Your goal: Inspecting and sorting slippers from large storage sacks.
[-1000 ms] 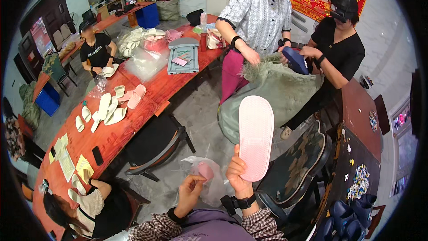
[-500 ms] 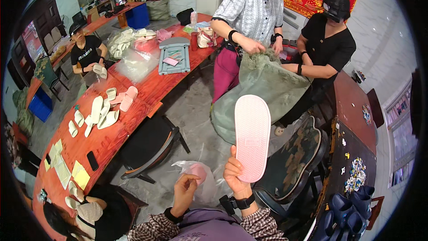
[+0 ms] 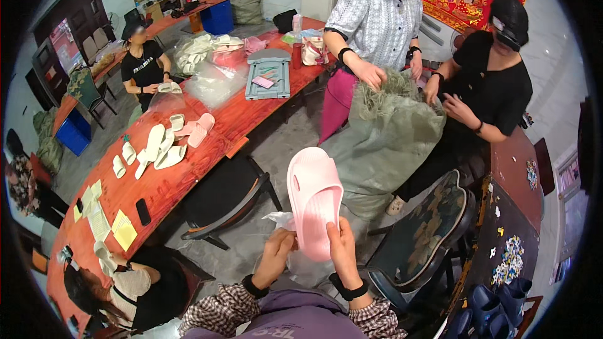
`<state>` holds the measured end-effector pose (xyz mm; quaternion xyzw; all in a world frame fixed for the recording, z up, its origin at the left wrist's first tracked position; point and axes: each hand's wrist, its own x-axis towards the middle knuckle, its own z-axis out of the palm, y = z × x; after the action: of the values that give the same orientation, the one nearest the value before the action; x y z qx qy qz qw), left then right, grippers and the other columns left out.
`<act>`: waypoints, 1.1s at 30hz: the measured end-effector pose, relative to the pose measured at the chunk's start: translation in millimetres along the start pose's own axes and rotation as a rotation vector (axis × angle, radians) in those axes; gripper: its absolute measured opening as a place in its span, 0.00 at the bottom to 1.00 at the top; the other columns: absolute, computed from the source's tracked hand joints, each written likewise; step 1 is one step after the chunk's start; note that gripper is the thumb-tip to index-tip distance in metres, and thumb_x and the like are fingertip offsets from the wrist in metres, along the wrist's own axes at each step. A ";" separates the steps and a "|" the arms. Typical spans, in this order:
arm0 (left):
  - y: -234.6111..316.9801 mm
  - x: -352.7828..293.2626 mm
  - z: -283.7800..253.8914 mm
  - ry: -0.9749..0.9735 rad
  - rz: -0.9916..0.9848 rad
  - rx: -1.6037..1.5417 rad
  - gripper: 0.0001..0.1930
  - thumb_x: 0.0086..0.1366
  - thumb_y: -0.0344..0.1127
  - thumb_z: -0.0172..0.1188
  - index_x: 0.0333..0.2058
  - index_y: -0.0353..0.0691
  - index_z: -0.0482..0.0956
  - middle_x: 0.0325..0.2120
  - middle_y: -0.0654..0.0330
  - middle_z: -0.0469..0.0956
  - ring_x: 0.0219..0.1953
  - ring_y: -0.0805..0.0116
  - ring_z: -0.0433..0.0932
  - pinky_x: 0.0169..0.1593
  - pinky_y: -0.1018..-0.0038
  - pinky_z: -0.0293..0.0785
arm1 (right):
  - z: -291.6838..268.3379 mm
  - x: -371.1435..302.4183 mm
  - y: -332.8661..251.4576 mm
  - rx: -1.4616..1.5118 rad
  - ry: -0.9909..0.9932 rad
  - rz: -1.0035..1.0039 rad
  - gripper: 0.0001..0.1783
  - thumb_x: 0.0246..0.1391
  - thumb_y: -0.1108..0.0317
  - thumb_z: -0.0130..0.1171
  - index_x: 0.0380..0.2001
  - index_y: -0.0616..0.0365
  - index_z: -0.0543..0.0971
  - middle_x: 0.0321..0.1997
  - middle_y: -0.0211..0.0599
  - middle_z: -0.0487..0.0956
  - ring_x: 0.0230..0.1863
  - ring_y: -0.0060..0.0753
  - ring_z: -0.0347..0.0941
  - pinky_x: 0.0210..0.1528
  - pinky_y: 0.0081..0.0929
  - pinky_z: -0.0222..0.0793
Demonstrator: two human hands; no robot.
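A pink slide slipper [image 3: 314,198] stands upright in front of me, its open top and strap facing me. My right hand [image 3: 342,251] is closed on the slipper's lower end, the thumb over its edge. Just left of it, my left hand [image 3: 275,256] is closed, its fingers pinching a clear plastic bag [image 3: 281,218] close to the slipper's side. Most of that bag is hidden behind my hands and the slipper, so its contents do not show.
A long red table [image 3: 213,113] on the left bears cream slippers [image 3: 164,150], another pink pair [image 3: 200,130] and papers. Chairs [image 3: 229,204] stand either side of me. Ahead, two people handle a large green sack [image 3: 396,144]. Dark slippers [image 3: 493,307] lie at the right.
My right hand has turned the slipper from sole to strap side and lowered it leftward. My left hand has come up beside it. The head view has shifted a little left.
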<state>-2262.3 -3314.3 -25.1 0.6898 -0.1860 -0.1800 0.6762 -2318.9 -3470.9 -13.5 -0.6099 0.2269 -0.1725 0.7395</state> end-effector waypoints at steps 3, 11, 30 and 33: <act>-6.5 7.1 3.2 -0.020 0.076 0.050 0.10 0.64 0.31 0.50 0.35 0.30 0.77 0.26 0.59 0.71 0.29 0.70 0.70 0.34 0.75 0.65 | 2.7 -0.2 7.2 -0.180 0.010 -0.112 0.16 0.60 0.62 0.50 0.44 0.64 0.71 0.36 0.36 0.76 0.37 0.24 0.70 0.41 0.23 0.66; -2.9 15.1 17.0 0.120 -0.036 -0.120 0.11 0.60 0.32 0.59 0.37 0.29 0.76 0.29 0.61 0.72 0.30 0.78 0.69 0.32 0.79 0.66 | 10.5 4.1 2.6 -0.319 0.005 -0.147 0.15 0.58 0.63 0.50 0.44 0.63 0.70 0.34 0.43 0.77 0.35 0.30 0.72 0.39 0.28 0.68; -59.6 13.3 -56.8 0.270 -0.134 -0.167 0.15 0.62 0.41 0.59 0.28 0.33 0.71 0.19 0.67 0.64 0.23 0.78 0.61 0.25 0.77 0.59 | 94.7 22.4 23.9 -0.147 -0.274 0.061 0.17 0.56 0.68 0.54 0.46 0.64 0.67 0.42 0.35 0.72 0.43 0.23 0.66 0.47 0.21 0.63; -54.3 5.7 -63.5 0.304 -0.150 -0.159 0.15 0.62 0.42 0.59 0.28 0.34 0.70 0.20 0.66 0.64 0.23 0.78 0.61 0.26 0.77 0.59 | 103.6 20.8 25.9 -0.135 -0.291 0.069 0.17 0.56 0.68 0.53 0.46 0.64 0.67 0.42 0.34 0.71 0.42 0.23 0.65 0.47 0.22 0.62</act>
<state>-2224.9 -3261.3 -78.0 0.6653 -0.0153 -0.1377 0.7336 -2245.5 -3391.5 -25.6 -0.6687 0.1494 -0.0412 0.7272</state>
